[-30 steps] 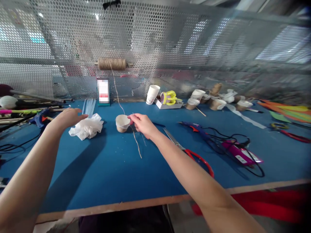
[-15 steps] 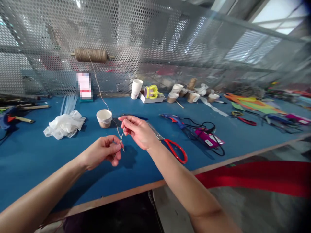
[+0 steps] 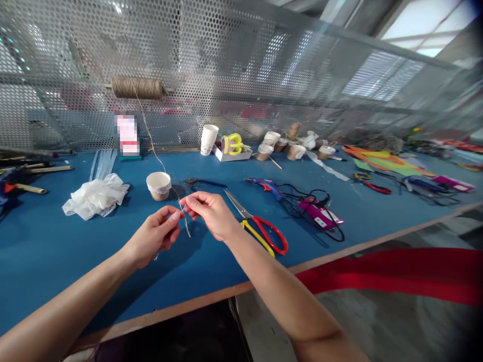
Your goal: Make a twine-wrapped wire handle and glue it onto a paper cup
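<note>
Table (image 3: 37,261): spread beneath both hands.
Left hand (image 3: 153,234): pinched the twine (image 3: 187,229), raised closer to the right than half a second earlier.
Right hand (image 3: 213,213): pinched it just above, lowered to close the gap; apparently narrowed the work to one small spot.
Scissors (image 3: 247,217): lay near the front edge, now with both handles showing.
Cup (image 3: 158,186): stood upright between hands and back edge, untouched.
Twine: ran from the spool (image 3: 138,87) past the cup's right side to a loose end below the fingertips.

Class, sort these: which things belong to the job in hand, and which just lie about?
In use: twine at left hand and right hand, its spool, perhaps the nearest cup.

Apparently lying about: large scissors, pliers, glue gun, white bundle.
</note>
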The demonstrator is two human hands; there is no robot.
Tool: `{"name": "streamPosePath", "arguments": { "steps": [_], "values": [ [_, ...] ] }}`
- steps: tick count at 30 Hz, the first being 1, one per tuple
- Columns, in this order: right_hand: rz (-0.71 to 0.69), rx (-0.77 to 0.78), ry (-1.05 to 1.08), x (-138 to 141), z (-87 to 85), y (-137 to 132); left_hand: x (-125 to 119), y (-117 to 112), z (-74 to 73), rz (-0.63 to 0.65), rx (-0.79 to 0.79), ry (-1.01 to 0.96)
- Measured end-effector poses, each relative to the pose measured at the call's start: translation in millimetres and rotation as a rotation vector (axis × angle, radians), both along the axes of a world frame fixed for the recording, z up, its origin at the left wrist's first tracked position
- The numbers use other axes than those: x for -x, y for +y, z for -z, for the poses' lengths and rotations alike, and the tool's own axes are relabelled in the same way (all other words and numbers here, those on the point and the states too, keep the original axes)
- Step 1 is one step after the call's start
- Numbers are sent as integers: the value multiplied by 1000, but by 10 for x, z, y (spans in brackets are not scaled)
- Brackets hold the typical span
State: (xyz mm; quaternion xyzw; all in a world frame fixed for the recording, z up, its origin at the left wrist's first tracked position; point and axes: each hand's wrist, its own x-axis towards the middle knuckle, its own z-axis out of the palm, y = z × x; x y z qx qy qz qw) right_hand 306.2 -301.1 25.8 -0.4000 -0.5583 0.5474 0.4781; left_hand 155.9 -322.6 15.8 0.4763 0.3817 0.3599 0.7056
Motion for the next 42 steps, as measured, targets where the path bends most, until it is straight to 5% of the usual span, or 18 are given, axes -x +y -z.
{"name": "streamPosePath", "arguments": {
  "steps": [12, 19, 24, 28, 32, 35, 42],
  "values": [
    [-16, 66, 45, -13, 112, -56, 26, -14, 60, 89, 56, -4],
    [-20, 178, 138, -27, 129, -39, 14, 6, 68, 72, -44, 99],
    [53, 114, 86, 23, 114, -5, 27, 19, 42, 47, -127, 251],
    [66, -64, -242, -79, 61, 28, 134, 114, -56, -85, -411, 530],
    [239, -238, -934, -478, 50, 70, 339, 352, -148, -327, -730, 911],
    [413, -135, -1468, -838, 130, 27, 443, 513, -142, -361, -789, 1060],
    [420, 1, -1519, -1348, 235, 64, 382, 464, -28, -242, -683, 975]
  ]
}}
